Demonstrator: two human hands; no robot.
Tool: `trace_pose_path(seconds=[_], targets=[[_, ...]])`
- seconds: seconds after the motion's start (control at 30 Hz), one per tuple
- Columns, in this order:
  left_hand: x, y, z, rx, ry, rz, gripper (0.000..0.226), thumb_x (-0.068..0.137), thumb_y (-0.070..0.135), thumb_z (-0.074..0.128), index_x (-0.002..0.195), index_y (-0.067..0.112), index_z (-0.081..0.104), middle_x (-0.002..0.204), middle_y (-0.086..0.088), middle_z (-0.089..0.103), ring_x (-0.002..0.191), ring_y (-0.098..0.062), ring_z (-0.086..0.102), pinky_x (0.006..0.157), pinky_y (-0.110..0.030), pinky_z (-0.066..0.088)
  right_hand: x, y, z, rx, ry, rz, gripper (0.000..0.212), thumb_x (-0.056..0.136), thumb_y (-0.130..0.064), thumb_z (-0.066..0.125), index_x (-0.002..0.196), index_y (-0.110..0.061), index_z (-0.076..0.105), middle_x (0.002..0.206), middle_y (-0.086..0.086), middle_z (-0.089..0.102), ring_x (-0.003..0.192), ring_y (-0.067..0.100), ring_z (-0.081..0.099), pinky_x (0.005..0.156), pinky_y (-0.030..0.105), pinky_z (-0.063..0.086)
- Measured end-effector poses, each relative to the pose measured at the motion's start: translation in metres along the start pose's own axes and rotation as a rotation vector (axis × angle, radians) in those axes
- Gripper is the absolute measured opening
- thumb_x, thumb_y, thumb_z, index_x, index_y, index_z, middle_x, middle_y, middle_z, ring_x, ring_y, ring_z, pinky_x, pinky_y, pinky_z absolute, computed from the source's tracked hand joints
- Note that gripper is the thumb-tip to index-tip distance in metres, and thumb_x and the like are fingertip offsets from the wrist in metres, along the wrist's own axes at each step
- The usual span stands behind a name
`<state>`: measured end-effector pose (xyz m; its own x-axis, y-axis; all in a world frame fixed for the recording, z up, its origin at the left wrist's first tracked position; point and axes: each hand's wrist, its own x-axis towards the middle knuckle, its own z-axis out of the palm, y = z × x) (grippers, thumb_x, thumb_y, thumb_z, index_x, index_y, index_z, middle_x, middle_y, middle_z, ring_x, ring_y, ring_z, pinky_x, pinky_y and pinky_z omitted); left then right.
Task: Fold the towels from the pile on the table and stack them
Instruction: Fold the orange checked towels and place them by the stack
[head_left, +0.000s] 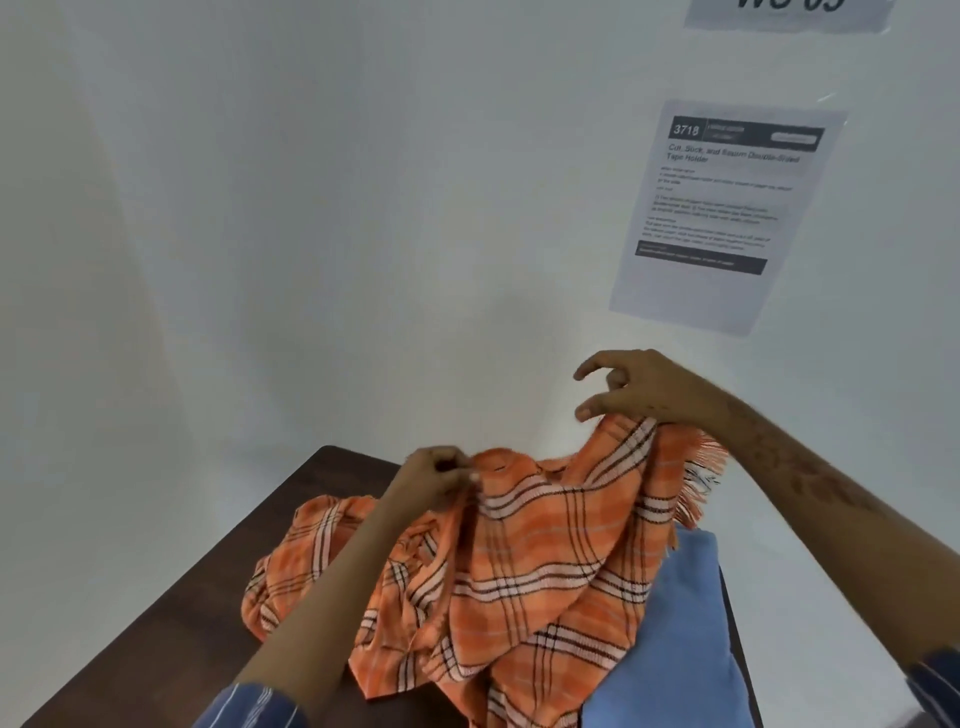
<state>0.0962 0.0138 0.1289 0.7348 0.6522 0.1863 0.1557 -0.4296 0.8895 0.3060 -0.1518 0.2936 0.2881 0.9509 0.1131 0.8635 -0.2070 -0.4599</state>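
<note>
Above the dark brown wooden worktop (208, 597), the left hand (436, 483) is pinching the woven orange plaid fringed towel (530, 571) at a bunched fold. The right hand (644, 389) is gripping its raised edge with loosely curled fingers. A smooth blue cloth (680, 649) is lying right of the towel on the worktop.

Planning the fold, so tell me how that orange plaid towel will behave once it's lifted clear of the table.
The orange plaid towel probably hangs limp: it sags in deep folds between the left hand and the right hand. It seems light, since fingertip pinches hold it up. Its fringed edge may flop about.
</note>
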Motion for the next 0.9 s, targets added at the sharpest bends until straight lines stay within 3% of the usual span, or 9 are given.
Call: trace_pose_path(seconds=[0.1,0.2,0.23,0.37,0.47,0.6,0.73,0.8,0.9], targets=[[0.007,0.038,0.017,0.020,-0.023,0.183,0.010,0.084,0.014,0.068,0.076,0.021,0.066,0.079,0.008,0.065,0.076,-0.006,0.058,0.073,-0.019,0.045,0.004,-0.019,0.040,-0.061,-0.191,-0.039,0.060,0.067,-0.040,0.081,0.120,-0.028,0.055,0.058,-0.010,0.042,0.049,0.000,0.039,0.050,0.011,0.030],[0.008,0.055,0.025,-0.006,-0.001,0.270,0.011,0.085,0.015,0.066,0.080,0.024,0.067,0.086,0.009,0.065,0.082,-0.008,0.060,0.075,-0.018,0.047,0.011,-0.022,0.072,-0.162,-0.263,-0.093,0.023,0.073,-0.033,0.077,0.084,-0.023,0.060,0.062,-0.012,0.045,0.058,0.001,0.043,0.052,0.016,0.029],[0.006,0.056,0.026,-0.013,0.006,0.267,0.010,0.086,0.016,0.065,0.081,0.025,0.067,0.087,0.012,0.066,0.082,-0.007,0.060,0.075,-0.018,0.048,0.013,-0.019,0.076,-0.158,-0.242,-0.095,0.019,0.076,-0.030,0.075,0.075,-0.019,0.059,0.061,-0.010,0.047,0.057,0.004,0.043,0.052,0.019,0.029],[-0.012,0.037,0.033,-0.078,0.012,0.172,0.014,0.086,0.019,0.066,0.084,0.030,0.057,0.084,0.018,0.061,0.071,0.002,0.057,0.065,-0.015,0.047,0.017,-0.014,0.072,-0.186,-0.154,-0.122,0.010,0.076,-0.022,0.069,0.078,-0.013,0.065,0.060,-0.009,0.050,0.056,0.005,0.043,0.053,0.020,0.031],[-0.029,0.009,0.049,-0.026,-0.005,0.104,0.018,0.080,0.030,0.069,0.092,0.027,0.055,0.092,0.006,0.061,0.083,-0.009,0.059,0.076,-0.026,0.051,0.019,-0.014,0.064,-0.171,-0.106,-0.138,0.010,0.075,-0.022,0.070,0.073,-0.020,0.060,0.060,-0.009,0.050,0.055,0.007,0.043,0.056,0.023,0.036],[-0.050,-0.022,0.064,0.088,0.171,-0.002,0.022,0.088,0.032,0.063,0.107,0.026,0.054,0.097,0.016,0.056,0.089,-0.004,0.057,0.080,-0.024,0.052,0.023,-0.011,0.053,-0.135,-0.063,-0.119,0.014,0.074,-0.023,0.074,0.072,-0.020,0.060,0.060,-0.009,0.050,0.057,0.008,0.044,0.057,0.023,0.036],[-0.058,-0.026,0.060,0.066,0.240,-0.018,0.039,0.087,0.009,0.061,0.108,0.040,0.050,0.100,0.024,0.055,0.094,0.001,0.059,0.078,-0.018,0.053,0.019,-0.005,0.054,-0.048,-0.159,-0.090,0.024,0.072,-0.029,0.079,0.086,-0.020,0.062,0.061,-0.005,0.053,0.056,0.009,0.044,0.055,0.024,0.033],[-0.058,-0.015,0.055,0.052,0.250,0.048,0.056,0.083,-0.003,0.056,0.106,0.047,0.048,0.102,0.028,0.054,0.092,0.008,0.056,0.073,-0.013,0.050,0.017,-0.005,0.062,0.007,-0.239,-0.066,0.046,0.067,-0.031,0.083,0.106,-0.026,0.059,0.062,-0.002,0.052,0.056,0.011,0.044,0.058,0.027,0.034],[-0.053,0.004,0.053,0.054,0.212,0.143,0.060,0.082,-0.003,0.050,0.110,0.050,0.049,0.103,0.029,0.056,0.092,0.005,0.057,0.078,-0.011,0.048,0.016,-0.012,0.077,0.021,-0.325,-0.093,0.075,0.066,-0.030,0.084,0.131,-0.037,0.047,0.064,-0.003,0.051,0.060,0.009,0.047,0.064,0.026,0.037]])
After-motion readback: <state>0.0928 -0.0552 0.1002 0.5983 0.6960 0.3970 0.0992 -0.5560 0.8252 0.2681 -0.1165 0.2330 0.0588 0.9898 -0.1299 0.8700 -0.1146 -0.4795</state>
